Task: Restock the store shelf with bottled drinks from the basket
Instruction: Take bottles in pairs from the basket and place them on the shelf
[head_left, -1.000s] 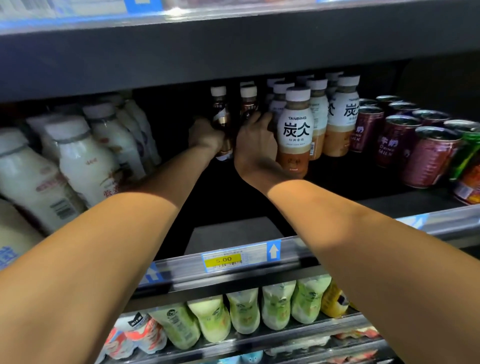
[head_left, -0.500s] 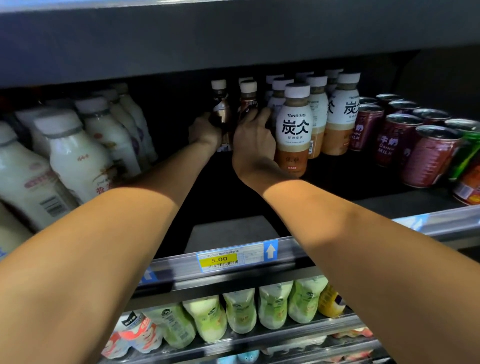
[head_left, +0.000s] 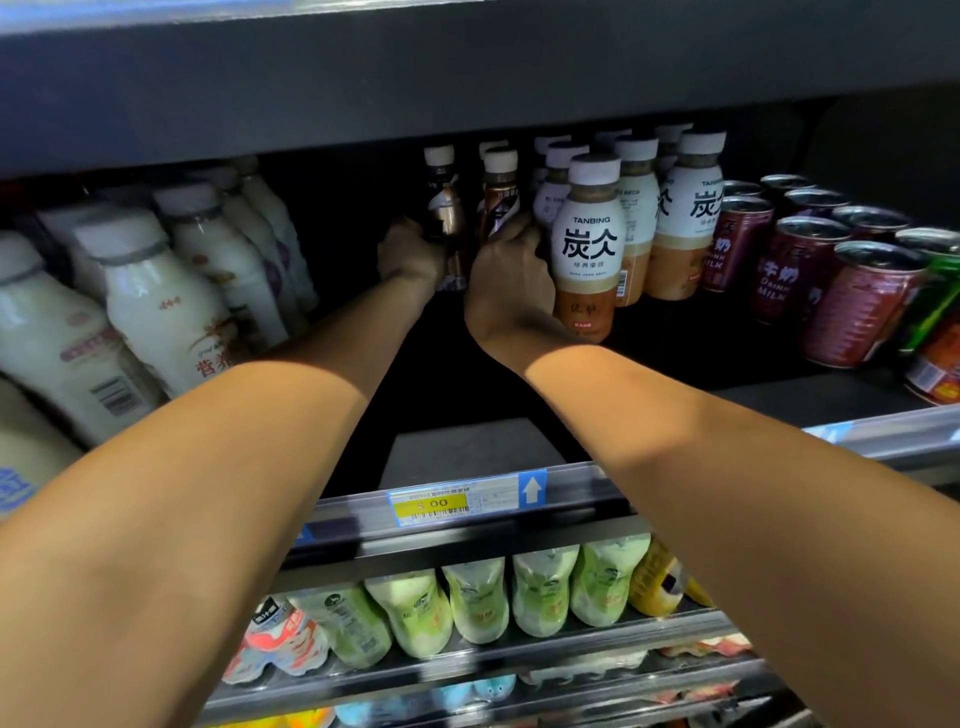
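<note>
Both arms reach deep into the dark middle shelf (head_left: 470, 447). My left hand (head_left: 410, 257) is wrapped around the lower part of a brown bottle with a cream cap (head_left: 442, 200). Beside it, my right hand (head_left: 506, 283) grips a second brown bottle (head_left: 500, 195) of the same kind. Both bottles stand upright near the back of the shelf. Directly right of my right hand stands a row of white-and-brown TANBING bottles (head_left: 589, 244). The basket is out of view.
White milk-drink bottles (head_left: 156, 296) lean in rows at the left. Dark red drink cans (head_left: 857, 306) fill the right side. A price rail with a yellow 5.00 tag (head_left: 431, 506) edges the shelf. Green and yellow bottles (head_left: 478, 603) lie on the shelf below.
Both hands have stayed on the two brown bottles at the back of the shelf. The view has tilted slightly downward; the bottles hardly moved.
</note>
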